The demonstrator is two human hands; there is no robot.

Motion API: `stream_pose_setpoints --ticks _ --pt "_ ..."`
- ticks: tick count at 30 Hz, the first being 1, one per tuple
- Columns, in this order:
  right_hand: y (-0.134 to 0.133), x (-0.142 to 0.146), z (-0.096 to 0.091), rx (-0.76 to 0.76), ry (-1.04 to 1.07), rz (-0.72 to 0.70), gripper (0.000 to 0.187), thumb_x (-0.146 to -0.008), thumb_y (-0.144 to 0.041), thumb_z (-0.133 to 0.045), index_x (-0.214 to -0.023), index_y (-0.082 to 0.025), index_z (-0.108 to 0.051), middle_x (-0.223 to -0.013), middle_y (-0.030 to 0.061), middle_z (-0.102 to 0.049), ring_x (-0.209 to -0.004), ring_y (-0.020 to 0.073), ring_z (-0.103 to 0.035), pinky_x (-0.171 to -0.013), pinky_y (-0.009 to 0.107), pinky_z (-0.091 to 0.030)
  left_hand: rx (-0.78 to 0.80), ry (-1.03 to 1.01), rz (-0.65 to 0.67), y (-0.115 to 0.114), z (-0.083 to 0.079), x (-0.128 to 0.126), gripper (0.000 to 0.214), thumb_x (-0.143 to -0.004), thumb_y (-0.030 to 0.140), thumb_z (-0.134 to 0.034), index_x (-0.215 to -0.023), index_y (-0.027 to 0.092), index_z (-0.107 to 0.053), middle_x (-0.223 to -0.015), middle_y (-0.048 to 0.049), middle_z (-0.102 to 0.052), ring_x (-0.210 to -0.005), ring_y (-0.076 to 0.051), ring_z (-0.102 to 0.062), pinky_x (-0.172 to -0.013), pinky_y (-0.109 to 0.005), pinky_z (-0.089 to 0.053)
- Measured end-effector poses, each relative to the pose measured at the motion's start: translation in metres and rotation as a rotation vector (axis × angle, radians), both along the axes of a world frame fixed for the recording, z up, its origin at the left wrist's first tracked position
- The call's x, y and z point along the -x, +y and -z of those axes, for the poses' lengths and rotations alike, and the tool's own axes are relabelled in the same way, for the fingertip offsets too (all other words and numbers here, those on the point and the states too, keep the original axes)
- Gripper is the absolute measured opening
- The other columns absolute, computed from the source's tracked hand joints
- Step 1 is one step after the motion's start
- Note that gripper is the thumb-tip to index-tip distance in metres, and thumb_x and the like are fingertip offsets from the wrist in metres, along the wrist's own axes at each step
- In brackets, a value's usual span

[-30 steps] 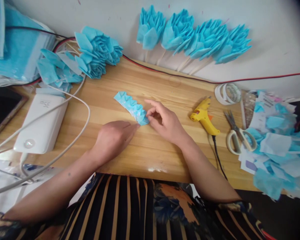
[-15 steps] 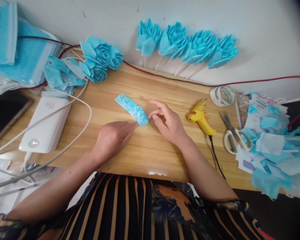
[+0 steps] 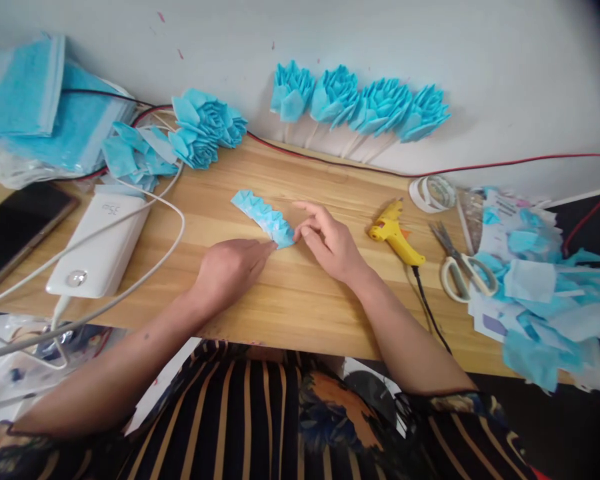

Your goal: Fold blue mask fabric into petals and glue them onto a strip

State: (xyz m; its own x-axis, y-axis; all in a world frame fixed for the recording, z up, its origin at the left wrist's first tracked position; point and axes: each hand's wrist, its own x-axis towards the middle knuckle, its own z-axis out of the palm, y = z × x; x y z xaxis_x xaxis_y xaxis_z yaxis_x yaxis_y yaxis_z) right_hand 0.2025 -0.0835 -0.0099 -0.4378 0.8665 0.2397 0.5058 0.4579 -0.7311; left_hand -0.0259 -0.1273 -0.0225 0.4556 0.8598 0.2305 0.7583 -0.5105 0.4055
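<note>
A strip of light blue fabric (image 3: pixel 261 215), folded into a row of overlapping points, lies slantwise on the wooden table. At its near end are the fingertips of my left hand (image 3: pixel 235 263), pressed together on the lower edge. My right hand (image 3: pixel 330 243) is on the other side of that end, its thumb and curled fingers closed at the tip while the index finger stays raised. My fingers partly cover the strip's near end. To the right lies a yellow glue gun (image 3: pixel 394 230), apart from both hands.
Finished blue fabric flowers on sticks (image 3: pixel 335 97) lean against the wall, with more flowers (image 3: pixel 205 127) at the left. A white power bank (image 3: pixel 97 243), cables and a phone (image 3: pixel 20 227) lie left. Scissors (image 3: pixel 463 263), a tape roll (image 3: pixel 433 193) and blue scraps (image 3: pixel 540 300) lie right.
The whole view has shifted slightly with my head. Both hands keep nearly the same pose at the strip's near end.
</note>
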Motion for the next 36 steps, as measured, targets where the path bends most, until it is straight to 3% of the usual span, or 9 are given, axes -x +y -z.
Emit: stream_pose_setpoints --ticks 8,13,16,19,23,29,36 --pt "-0.005 0.008 0.000 0.035 -0.065 -0.024 0.039 -0.100 -0.021 -0.043 -0.137 -0.022 -0.051 -0.082 -0.0017 -0.076 -0.072 0.0151 -0.066 -0.080 0.033 -0.049 0.016 0.061 0.025 0.002 -0.003 -0.004 0.034 -0.101 0.024 -0.043 -0.103 0.018 -0.076 -0.086 -0.0078 -0.078 -0.079 -0.021 -0.072 -0.070 -0.029 -0.053" --pt "0.000 0.002 0.002 0.074 0.140 0.153 0.038 -0.098 -0.024 -0.044 -0.136 -0.024 -0.051 -0.075 -0.0025 -0.071 -0.067 0.0157 -0.062 -0.070 0.033 -0.049 0.010 0.062 0.027 0.002 -0.003 -0.004 0.033 -0.101 0.027 -0.044 -0.102 0.019 -0.076 -0.083 -0.0075 -0.077 -0.078 -0.020 -0.071 -0.069 -0.028 -0.053" --pt "0.009 -0.007 0.008 0.068 0.254 0.243 0.038 -0.097 -0.027 -0.045 -0.135 -0.025 -0.050 -0.069 -0.0044 -0.065 -0.061 0.0152 -0.059 -0.062 0.032 -0.048 0.040 0.031 0.054 0.000 -0.007 -0.001 0.031 -0.100 0.027 -0.047 -0.112 0.020 -0.075 -0.094 -0.0084 -0.079 -0.085 -0.023 -0.073 -0.072 -0.031 -0.054" --pt "0.015 -0.013 0.014 0.057 0.242 0.263 0.038 -0.096 -0.025 -0.046 -0.134 -0.026 -0.051 -0.068 -0.0057 -0.063 -0.058 0.0146 -0.056 -0.062 0.032 -0.047 0.106 -0.049 0.064 0.003 -0.013 0.007 0.030 -0.098 0.024 -0.049 -0.113 0.021 -0.075 -0.106 -0.0073 -0.080 -0.093 -0.023 -0.074 -0.077 -0.033 -0.055" --pt "0.016 -0.013 0.015 0.021 0.160 0.254 0.040 -0.095 -0.021 -0.046 -0.135 -0.025 -0.051 -0.071 -0.0036 -0.067 -0.061 0.0162 -0.058 -0.068 0.035 -0.051 0.054 -0.106 0.005 0.026 -0.020 0.022 0.030 -0.097 0.028 -0.049 -0.095 0.020 -0.078 -0.095 -0.0082 -0.079 -0.085 -0.022 -0.072 -0.073 -0.032 -0.052" --pt "0.017 -0.012 0.017 -0.005 0.025 0.193 0.047 -0.092 -0.018 -0.052 -0.139 -0.021 -0.051 -0.090 0.0025 -0.076 -0.071 0.0170 -0.064 -0.075 0.036 -0.053 -0.106 0.017 -0.162 0.078 -0.026 0.032 0.032 -0.095 0.028 -0.048 -0.099 0.017 -0.079 -0.094 -0.0114 -0.075 -0.087 -0.025 -0.068 -0.079 -0.035 -0.051" --pt "0.021 -0.012 0.022 -0.043 -0.034 0.172 0.046 -0.088 -0.016 -0.058 -0.134 -0.022 -0.059 -0.096 0.0032 -0.076 -0.084 0.0186 -0.068 -0.083 0.036 -0.053 0.006 0.137 -0.289 0.119 -0.010 0.035 0.025 -0.092 0.030 -0.052 -0.088 0.019 -0.074 -0.094 -0.0112 -0.076 -0.082 -0.026 -0.065 -0.073 -0.034 -0.046"
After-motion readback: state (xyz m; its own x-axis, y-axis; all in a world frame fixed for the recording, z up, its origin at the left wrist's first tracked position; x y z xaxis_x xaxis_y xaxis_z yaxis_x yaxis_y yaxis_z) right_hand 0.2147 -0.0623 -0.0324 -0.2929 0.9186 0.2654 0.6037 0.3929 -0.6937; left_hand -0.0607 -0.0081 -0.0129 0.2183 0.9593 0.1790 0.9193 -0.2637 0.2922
